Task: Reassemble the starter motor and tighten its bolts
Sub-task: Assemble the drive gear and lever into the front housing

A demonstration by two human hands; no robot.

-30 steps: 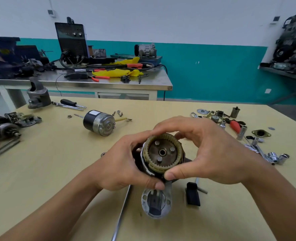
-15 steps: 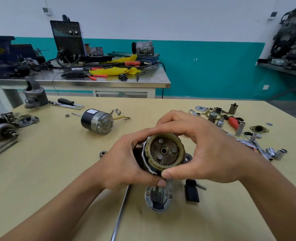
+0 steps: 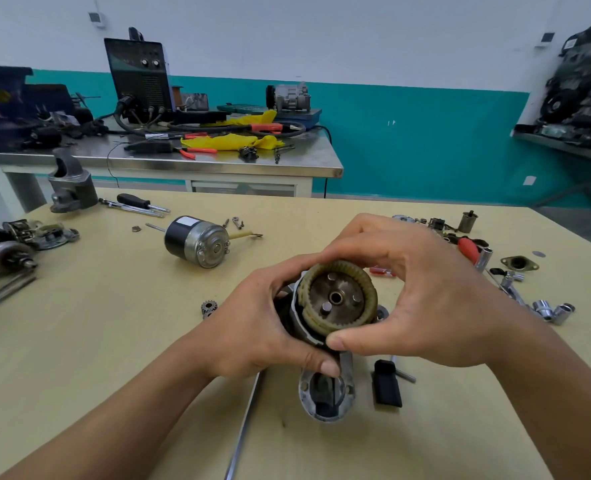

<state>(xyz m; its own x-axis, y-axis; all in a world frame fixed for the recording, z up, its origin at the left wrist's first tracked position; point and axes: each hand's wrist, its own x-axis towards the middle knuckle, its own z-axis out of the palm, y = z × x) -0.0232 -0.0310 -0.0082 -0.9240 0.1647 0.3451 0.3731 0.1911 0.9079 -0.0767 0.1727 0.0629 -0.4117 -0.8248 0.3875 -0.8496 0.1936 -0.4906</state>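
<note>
I hold the starter's drive housing (image 3: 325, 396) upright over the yellow table. My left hand (image 3: 252, 327) grips its body from the left. My right hand (image 3: 422, 299) pinches the tan toothed ring gear (image 3: 367, 296) seated on top, thumb at its near edge and fingers over its far edge. Inside the ring sits a metal carrier plate (image 3: 335, 297) with three pins and a centre hole. A small planet gear (image 3: 208, 308) lies on the table left of my left hand. The black and silver motor body (image 3: 197, 240) lies on its side further back.
Sockets (image 3: 552, 310), a red-handled tool (image 3: 469, 249), a flange (image 3: 519, 263) and small parts are scattered at the right. A black block (image 3: 387, 384) lies by the housing. A long metal rod (image 3: 244, 427) runs toward me. Screwdriver (image 3: 138, 202) and castings (image 3: 72, 188) sit far left.
Both hands with the housing have stayed in nearly the same place. The carrier plate's pins sit at a different angle within the ring than before. The view has shifted slightly.
</note>
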